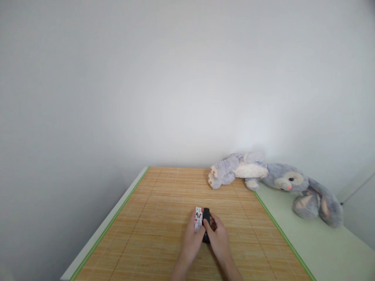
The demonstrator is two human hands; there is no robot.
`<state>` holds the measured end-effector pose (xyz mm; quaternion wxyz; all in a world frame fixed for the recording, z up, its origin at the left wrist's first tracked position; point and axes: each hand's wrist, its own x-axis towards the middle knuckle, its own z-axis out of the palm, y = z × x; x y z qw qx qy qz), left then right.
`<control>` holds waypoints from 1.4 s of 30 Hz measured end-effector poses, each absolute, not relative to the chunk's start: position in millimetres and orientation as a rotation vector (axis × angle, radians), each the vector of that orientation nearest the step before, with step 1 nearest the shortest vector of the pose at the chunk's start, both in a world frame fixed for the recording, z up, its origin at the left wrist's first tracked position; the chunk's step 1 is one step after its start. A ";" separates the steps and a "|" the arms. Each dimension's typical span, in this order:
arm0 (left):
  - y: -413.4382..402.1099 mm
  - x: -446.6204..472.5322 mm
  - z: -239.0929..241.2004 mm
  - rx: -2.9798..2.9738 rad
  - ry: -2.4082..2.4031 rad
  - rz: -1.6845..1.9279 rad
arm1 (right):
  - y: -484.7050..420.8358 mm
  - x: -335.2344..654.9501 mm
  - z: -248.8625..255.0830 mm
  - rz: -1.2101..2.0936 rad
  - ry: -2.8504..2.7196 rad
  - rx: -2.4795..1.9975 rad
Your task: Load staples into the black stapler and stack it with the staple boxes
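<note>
Close together over the bamboo mat (164,218), my two hands each grip something. My left hand (191,238) is closed around a small white box or packet (198,219) with red print and a little dark picture on it. My right hand (219,238) holds a slim black oblong object (206,214), thumb on top and fingers along its right side. The black object lies side by side with the white packet, its lower end showing below my thumbs. Its exact kind is too small to make out.
A grey plush rabbit (272,175) lies on its side at the back right, across the mat's corner and the pale tabletop (319,246). Green edging borders the mat. Behind the table rises a plain white wall (175,86).
</note>
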<state>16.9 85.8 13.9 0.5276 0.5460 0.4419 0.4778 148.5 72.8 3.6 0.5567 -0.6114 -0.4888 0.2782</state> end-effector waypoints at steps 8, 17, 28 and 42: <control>68.4 7.0 -2.9 1.719 1.328 1.075 | 62.5 178.4 -2.7 0.565 -1.124 -1.497; 135.0 -54.7 -4.8 1.737 1.532 1.160 | 61.9 176.4 -5.3 0.528 -1.118 -1.478; 48.4 -77.7 -18.2 2.018 1.760 1.048 | 63.3 179.6 -11.8 0.563 -1.145 -1.490; 52.0 -6.6 34.5 2.238 1.732 0.890 | 49.1 170.8 0.4 0.540 -1.148 -1.469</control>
